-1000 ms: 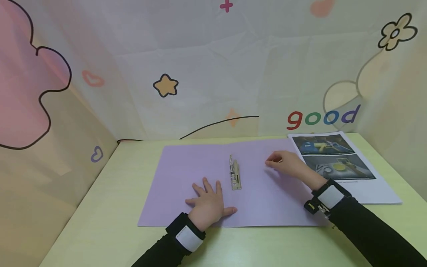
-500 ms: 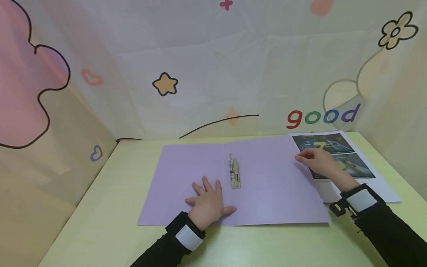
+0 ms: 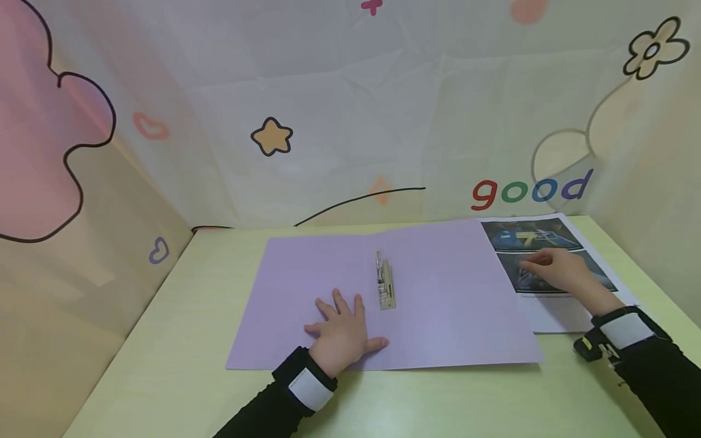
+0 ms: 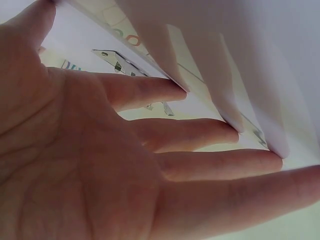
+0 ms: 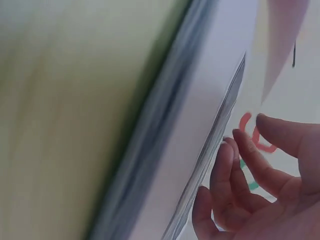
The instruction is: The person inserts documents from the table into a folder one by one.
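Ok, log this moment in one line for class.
left hand: spread on folder | right hand: empty, over paper stack | clip: inside open folder

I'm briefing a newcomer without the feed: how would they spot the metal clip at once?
On the pale table, find the open purple folder. Along its middle, beyond and to the right of the spread left hand, lies the narrow metal clip. Its bright metal sets it apart from the plain purple around it.
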Motion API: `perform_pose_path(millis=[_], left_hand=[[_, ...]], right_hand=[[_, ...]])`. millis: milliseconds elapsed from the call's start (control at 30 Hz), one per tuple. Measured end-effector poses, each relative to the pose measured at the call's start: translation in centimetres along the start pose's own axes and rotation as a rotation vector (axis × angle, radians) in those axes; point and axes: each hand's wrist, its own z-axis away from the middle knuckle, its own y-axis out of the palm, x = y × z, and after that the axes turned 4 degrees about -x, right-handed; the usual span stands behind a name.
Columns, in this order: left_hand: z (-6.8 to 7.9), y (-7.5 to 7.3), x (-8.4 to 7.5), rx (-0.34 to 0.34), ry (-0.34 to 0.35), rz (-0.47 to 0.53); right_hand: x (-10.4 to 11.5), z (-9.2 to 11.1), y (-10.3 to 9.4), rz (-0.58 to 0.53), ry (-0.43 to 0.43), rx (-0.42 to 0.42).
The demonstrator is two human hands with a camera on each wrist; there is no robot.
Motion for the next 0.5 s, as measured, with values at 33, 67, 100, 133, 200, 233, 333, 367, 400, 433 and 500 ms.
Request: perform_pose_path(millis=[33,67,100,133,200,233,333,367,400,433,500], left_hand=[[0.0,0.0,0.0,0.002,0.001,-0.001],[0.0,0.0,0.0,0.003,0.001,-0.001],[0.0,0.0,0.0,0.003,0.001,-0.003],[0.0,0.0,0.1,0.003,0.0,-0.004],[0.0,0.0,0.1,-0.001,-0.001,-0.006],[0.0,0.0,0.1,-0.003,-0.002,-0.005],[0.0,-0.1,0.1,-0.005,-0.004,0.002],[0.1,-0.1,0.1,-0.005,-0.003,0.003],[0.1,-0.1,0.1,-0.003,-0.003,0.005],[0.1,-0.1,0.1,-0.002,-0.003,0.004],[0.1,-0.1,0.1,0.0,0.0,-0.001]], right_hand=[[-0.4,0.0,-0.2,0.006,0.003,0.006],[-0.8,0.1,-0.4,0.012,0.008,0.009],[-1.2,0.1,-0.5,0.02,0.012,0.011],[-1.5,0.1,-0.7,0.027,0.011,0.011],[-2.0,0.1,-1.1,0.044,0.004,0.014],[-2.3,0.1,-1.3,0.048,0.002,0.017],[-2.9,0.3,-1.8,0.066,0.009,0.027],[-3.1,0.3,-2.0,0.071,0.019,0.033],[-3.3,0.4,-2.2,0.074,0.031,0.038],[-3.6,0.5,-2.4,0.072,0.05,0.046],[-4.1,0.5,-2.8,0.065,0.088,0.059]])
